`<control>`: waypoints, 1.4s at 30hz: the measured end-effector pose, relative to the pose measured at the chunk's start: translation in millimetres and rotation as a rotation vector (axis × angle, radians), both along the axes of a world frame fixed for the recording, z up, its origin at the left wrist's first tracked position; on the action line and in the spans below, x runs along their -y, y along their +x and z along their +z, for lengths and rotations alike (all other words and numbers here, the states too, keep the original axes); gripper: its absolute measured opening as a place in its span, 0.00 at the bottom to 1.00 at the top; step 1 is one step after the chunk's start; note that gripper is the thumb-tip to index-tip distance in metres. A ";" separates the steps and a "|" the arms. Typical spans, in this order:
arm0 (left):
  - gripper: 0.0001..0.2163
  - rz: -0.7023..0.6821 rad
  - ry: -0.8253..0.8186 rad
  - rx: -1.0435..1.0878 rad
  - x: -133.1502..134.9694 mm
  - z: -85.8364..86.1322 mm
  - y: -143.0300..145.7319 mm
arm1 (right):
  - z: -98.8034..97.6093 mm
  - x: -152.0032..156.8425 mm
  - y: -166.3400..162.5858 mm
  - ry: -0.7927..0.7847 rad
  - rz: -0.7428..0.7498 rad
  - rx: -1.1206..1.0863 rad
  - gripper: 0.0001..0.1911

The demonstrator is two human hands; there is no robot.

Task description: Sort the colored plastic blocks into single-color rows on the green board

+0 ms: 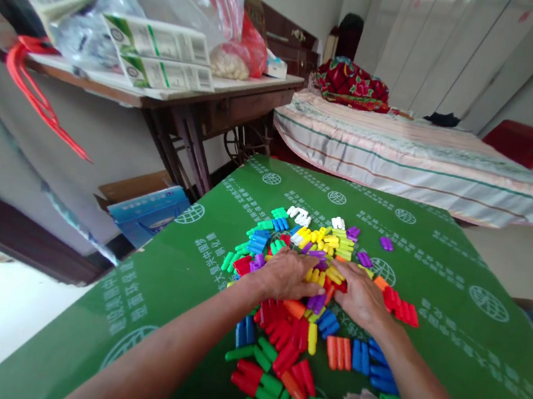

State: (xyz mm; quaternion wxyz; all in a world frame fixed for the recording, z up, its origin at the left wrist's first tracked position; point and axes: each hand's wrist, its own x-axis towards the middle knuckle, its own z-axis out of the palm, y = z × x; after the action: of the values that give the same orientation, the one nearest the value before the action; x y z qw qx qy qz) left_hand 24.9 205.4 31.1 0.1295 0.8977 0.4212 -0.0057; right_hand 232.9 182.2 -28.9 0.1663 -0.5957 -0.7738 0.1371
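Left on the counter (178, 246), green caps (228, 261) lie flat, side by side, which likely stops them rolling. The left hand (287, 276) reaches low over the pile (315, 303), thumb and fingers either side of yellow caps (315, 277); I cannot tell whether its grip closes on them. The right hand (357, 295) faces it, perhaps hemming caps in, its grip unclear too. Red caps (401, 307) lie to its right.
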 end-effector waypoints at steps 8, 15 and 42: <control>0.20 -0.063 0.114 0.044 23.9 -3.6 -4.3 | -16.4 -43.4 -20.7 -0.001 -0.109 -0.389 0.31; 0.18 -0.043 0.118 0.096 43.7 -17.8 7.0 | -7.7 -79.5 -48.1 -0.076 -0.115 -0.499 0.25; 0.29 -0.245 0.311 0.049 131.5 -58.2 -41.7 | -4.8 -1.5 30.1 -0.112 -0.405 -0.175 0.19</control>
State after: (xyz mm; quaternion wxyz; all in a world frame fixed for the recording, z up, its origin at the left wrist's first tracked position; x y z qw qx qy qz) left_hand -16.8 74.0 -27.2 -0.0023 0.9513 0.3014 0.0654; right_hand 263.0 183.7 -33.7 0.2233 -0.7331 -0.6121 0.1947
